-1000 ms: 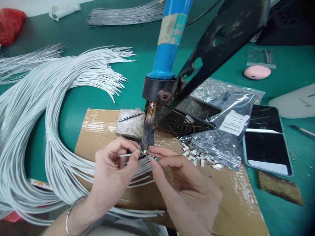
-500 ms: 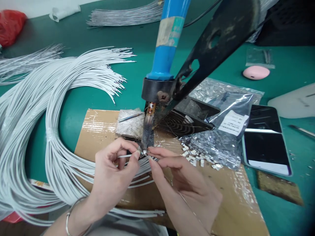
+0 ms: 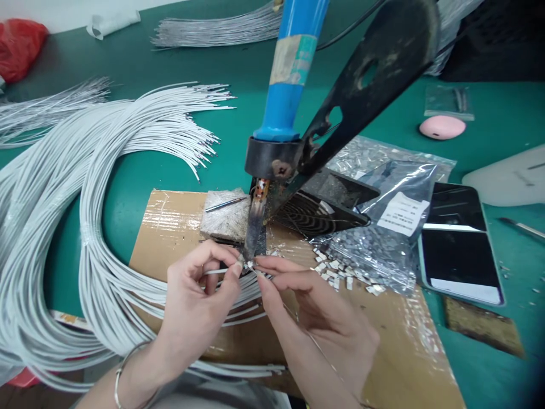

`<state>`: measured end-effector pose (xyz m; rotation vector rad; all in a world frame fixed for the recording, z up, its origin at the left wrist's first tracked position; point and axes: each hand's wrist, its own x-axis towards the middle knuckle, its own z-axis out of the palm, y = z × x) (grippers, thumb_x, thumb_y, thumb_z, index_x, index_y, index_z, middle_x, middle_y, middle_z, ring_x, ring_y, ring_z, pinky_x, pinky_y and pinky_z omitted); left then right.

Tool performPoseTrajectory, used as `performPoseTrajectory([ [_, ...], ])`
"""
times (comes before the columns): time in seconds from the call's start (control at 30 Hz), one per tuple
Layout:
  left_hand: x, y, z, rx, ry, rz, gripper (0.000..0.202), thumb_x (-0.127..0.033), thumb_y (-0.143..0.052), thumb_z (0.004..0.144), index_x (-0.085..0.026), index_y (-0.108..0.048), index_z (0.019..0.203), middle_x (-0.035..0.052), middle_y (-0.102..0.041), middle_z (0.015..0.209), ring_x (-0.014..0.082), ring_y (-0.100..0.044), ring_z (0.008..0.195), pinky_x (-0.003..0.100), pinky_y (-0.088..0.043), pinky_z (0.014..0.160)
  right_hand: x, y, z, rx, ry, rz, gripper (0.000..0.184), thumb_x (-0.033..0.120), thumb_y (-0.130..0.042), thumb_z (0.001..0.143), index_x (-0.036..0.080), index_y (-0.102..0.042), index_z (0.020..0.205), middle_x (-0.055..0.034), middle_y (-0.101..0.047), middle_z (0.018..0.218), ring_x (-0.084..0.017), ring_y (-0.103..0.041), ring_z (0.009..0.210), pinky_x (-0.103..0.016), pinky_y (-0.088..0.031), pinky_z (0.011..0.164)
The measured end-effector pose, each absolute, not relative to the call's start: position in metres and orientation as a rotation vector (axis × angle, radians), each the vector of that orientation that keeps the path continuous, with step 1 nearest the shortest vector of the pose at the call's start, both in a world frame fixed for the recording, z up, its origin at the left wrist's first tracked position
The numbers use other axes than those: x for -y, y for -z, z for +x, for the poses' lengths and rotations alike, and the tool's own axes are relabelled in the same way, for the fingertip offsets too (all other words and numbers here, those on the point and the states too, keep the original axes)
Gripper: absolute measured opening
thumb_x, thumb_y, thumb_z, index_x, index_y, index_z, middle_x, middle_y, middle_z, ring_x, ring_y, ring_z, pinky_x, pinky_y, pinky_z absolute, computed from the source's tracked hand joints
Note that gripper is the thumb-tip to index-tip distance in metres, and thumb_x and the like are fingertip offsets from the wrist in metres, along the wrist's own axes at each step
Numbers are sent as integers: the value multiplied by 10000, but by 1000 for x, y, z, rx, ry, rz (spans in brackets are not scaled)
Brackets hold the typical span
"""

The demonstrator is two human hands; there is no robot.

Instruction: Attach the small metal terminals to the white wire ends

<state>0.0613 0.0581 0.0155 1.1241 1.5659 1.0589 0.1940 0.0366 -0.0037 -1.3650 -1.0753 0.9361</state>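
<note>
A worker's left hand [image 3: 200, 301] pinches 1 white wire [image 3: 215, 271] lying left-to-right, its end meeting a small metal piece [image 3: 250, 264] pinched by the right hand [image 3: 315, 307], directly beneath the soldering iron tip [image 3: 254, 233].

I see a green table [image 3: 140, 170] filling the frame. A big bundle of white wires [image 3: 85, 187] curves across its left side, with thinner silvery wire bundles at upper left [image 3: 46, 105] and top centre [image 3: 217, 29]. A taped cardboard sheet [image 3: 179, 221] lies at lower centre. To the right lie a phone [image 3: 460, 244], a pink oval object [image 3: 441, 127] and a brown pad [image 3: 483, 326]. A red bag [image 3: 19, 42] sits at the top left corner.
</note>
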Motion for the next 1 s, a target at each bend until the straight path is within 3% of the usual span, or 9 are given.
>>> performPoseTrajectory([
  [0.2,-55,-15,60,-1553,-1032,1180,141,-150,-668,889,-200,-669,757,23,-706,867,129,-591,715,201,-355,511,-36,4,194,1084,-932,-1373,150,154,-752,874,230,-688,762,-34,-817,984,-196,-777,896,-312,-590,819],
  [0.53,-62,-23,60,-1527,-1036,1239,138,-147,-683,844,-195,-657,717,31,-717,846,143,-628,735,189,-404,514,-39,5,192,1076,-904,-1350,147,134,-756,870,254,-711,796,28,-814,1002,-126,-764,885,-223,-571,816],
  [1.0,-62,-22,61,-1512,-1051,1237,128,-141,-673,845,-194,-663,729,21,-718,839,133,-625,728,178,-429,529,-38,6,191,1103,-800,-1357,124,176,-773,870,270,-723,806,44,-815,969,-119,-755,812,-224,-587,777],
])
